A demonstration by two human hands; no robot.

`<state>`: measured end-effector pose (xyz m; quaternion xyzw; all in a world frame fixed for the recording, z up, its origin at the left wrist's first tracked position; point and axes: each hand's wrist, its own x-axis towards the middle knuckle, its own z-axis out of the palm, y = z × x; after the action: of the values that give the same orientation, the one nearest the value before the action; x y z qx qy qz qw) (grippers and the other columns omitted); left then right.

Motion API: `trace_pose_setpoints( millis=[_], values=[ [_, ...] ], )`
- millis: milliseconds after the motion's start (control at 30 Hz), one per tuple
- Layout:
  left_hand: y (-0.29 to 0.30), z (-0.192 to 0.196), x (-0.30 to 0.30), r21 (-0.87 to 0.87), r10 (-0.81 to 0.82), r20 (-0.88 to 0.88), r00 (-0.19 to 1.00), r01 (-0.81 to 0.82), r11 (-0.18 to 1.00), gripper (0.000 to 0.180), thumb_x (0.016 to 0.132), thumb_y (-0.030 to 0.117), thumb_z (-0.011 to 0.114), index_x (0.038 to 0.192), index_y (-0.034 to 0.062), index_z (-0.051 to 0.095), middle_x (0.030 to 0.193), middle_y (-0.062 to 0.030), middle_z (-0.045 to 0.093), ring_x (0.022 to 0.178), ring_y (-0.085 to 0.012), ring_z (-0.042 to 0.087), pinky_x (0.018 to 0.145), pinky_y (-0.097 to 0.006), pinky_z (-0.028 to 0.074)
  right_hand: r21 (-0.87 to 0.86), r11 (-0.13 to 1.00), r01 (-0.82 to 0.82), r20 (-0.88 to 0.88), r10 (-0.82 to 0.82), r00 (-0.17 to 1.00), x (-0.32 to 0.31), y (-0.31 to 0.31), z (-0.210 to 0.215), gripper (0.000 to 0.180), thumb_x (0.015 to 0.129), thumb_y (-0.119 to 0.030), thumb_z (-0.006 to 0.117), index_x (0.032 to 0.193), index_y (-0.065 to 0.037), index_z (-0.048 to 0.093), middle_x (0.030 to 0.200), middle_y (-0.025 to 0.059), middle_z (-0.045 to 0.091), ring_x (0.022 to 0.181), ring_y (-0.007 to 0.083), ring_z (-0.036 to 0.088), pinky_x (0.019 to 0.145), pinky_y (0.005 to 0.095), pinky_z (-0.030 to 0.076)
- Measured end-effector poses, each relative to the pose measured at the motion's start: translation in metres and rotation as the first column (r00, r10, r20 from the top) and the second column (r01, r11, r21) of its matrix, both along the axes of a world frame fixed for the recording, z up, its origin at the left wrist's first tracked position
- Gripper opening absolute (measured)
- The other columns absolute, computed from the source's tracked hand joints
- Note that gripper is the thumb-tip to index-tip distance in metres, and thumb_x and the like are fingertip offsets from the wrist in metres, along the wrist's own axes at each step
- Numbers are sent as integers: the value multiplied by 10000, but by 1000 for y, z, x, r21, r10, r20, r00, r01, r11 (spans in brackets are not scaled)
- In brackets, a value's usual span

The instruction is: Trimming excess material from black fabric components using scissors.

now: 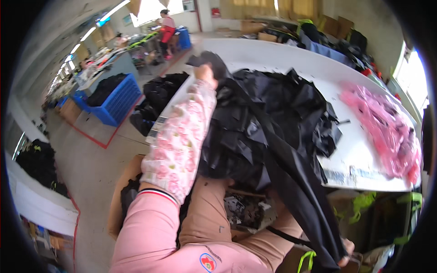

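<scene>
Black fabric strip [291, 157] stretched between 2 hands over a white worktable

Long, dark and soft, with a faint sheen along its folds, the strip runs diagonally from upper left to lower right. It is narrow across its middle, broadens in its lower half, and passes in front of a heap of black fabric pieces [291, 98] lying on the white worktable [348, 157]. Its lower part hangs past the near edge of the table, beside the wearer's legs. The upper end is bunched and somewhat blurred.

Left hand [205, 75]: closed in a fist around the upper end, raised at the far left side of the heap, the arm extended in a pink floral sleeve [182, 136]. Right hand [347, 252]: at the lower right, fingers curled on the lower end of the strip; the cloth hides part of this hand, so the full grip cannot be seen. The 2 hands are well apart.

Surroundings: a pink plastic bag [382, 129] lies on the table to the right of the heap. A lime-green strap [307, 260] hangs to the left of the right hand. Beyond the table, to the left, a blue crate [120, 100] holds dark material.
</scene>
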<state>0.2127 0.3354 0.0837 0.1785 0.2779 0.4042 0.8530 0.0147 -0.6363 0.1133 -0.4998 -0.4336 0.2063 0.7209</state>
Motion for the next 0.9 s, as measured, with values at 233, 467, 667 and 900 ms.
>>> trace_pose_setpoints(
  millis=[233,467,667,900],
  values=[
    [-54,-29,42,757,382,-615,690,378,534,815,690,154,675,1386,9,276,1125,-272,575,1124,-357,548,944,-393,434,330,630,703,-5,-744,668,67,228,-71,261,876,-322,537,831,-108,395,671,-22,415,590,132,466,554,285,410],
    [-87,-47,-2,620,519,-774,364,604,501,1058,649,292,792,1419,-27,139,1476,-259,170,1288,-382,370,1048,-409,360,-450,813,368,-166,-482,860,73,313,21,192,752,16,629,925,-9,550,765,-11,531,698,94,475,643,236,400],
    [-116,-11,-44,809,664,-553,503,514,285,982,733,260,703,1450,16,77,1523,-215,68,1409,-345,132,1081,-582,176,-707,688,160,134,-91,987,90,360,34,176,775,22,666,935,17,596,738,6,560,679,57,484,603,214,400],
    [-258,22,-148,770,-642,-612,463,536,-347,726,837,353,672,1351,-54,358,1405,-195,389,1304,-261,374,1084,-364,283,-575,816,63,379,197,904,82,421,56,125,759,6,686,858,31,614,621,58,546,544,68,444,501,232,385]
  ],
)
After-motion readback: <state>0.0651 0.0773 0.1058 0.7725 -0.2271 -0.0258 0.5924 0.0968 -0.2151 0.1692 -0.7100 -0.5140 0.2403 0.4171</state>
